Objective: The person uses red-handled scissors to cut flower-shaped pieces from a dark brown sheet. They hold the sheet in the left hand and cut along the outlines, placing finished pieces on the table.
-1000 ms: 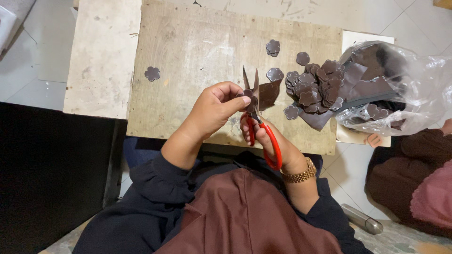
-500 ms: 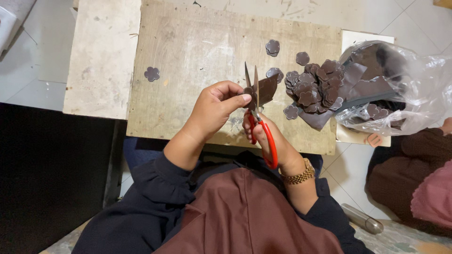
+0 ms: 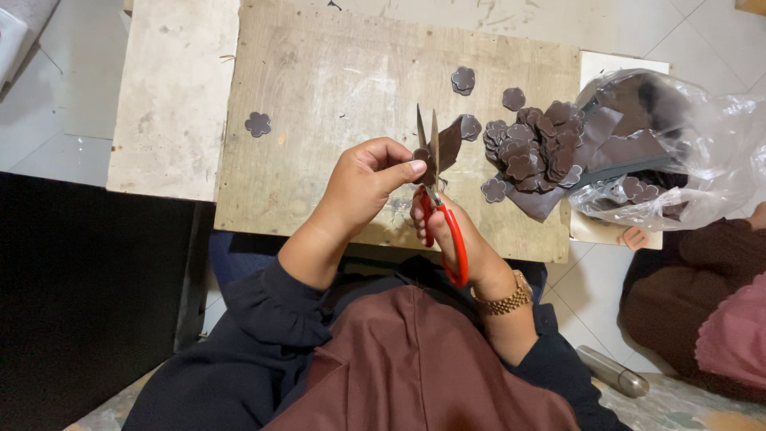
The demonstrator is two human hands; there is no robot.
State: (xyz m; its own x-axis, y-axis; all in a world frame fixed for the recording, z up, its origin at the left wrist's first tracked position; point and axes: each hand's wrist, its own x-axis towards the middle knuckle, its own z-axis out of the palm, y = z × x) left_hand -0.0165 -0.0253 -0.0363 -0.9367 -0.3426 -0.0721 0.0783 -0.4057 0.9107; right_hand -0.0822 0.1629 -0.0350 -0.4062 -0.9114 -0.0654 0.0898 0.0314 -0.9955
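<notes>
A wooden board [image 3: 319, 88] bears a heap of brown flower cutouts [image 3: 531, 148]; the left hand [image 3: 363, 187] pinches a brown sheet [image 3: 448, 144] above it; the right hand [image 3: 455, 235] grips red scissors [image 3: 437, 203], blades slightly parted.

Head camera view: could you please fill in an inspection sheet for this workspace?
Surface: worn wooden board with a paler board beside it.
Job's things: red-handled scissors, blades slightly apart, at a dark brown piece.
Clutter: pile of flower-shaped cutouts; a stray cutout; clear plastic bag of dark sheets.
Grippers: left hand pinches the piece; right hand holds the scissors.
Cables: nothing seen.
Surroundings: tiled floor; metal cylinder; another person's clothing at right.
</notes>
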